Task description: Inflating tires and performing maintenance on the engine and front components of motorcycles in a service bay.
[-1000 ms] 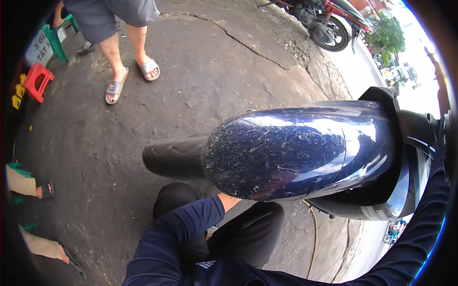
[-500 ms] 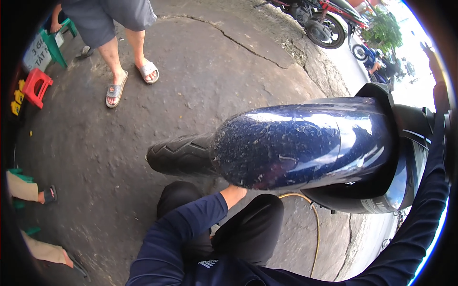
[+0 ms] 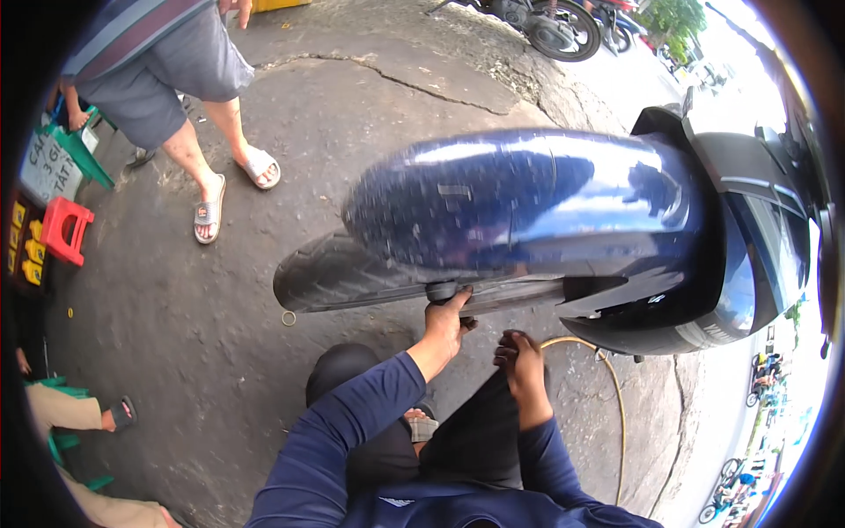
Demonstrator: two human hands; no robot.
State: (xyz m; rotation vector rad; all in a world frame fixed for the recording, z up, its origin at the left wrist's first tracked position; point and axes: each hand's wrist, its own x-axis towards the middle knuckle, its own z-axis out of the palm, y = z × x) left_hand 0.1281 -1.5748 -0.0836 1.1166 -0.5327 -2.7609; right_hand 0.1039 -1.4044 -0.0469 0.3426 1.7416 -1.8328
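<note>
A motorbike's glossy dark blue front fender (image 3: 502, 202) stretches across the middle, specked with dirt. Under it, the black front tyre (image 3: 339, 277) sticks out to the left. My left hand (image 3: 447, 327) is closed at the near side of the wheel, its thumb beside a dark rounded part (image 3: 440, 289). What its fingers wrap is hidden by the hand. Just right of it, above my knee, my right hand (image 3: 523, 359) is apart from the wheel with dark-smudged fingers curled in. Whether anything sits in them is unclear.
A person in grey shorts and sandals (image 3: 209, 209) stands at the far left. A red stool (image 3: 66, 231) is beside them. Seated people's legs (image 3: 75, 411) show at the left edge. A yellowish hose (image 3: 619, 414) runs along the ground at right. Another motorbike (image 3: 550, 31) stands beyond.
My right hand has come down from the upper right to beside my left hand. The fender has shifted up and left in view, and my left hand now shows beside the wheel.
</note>
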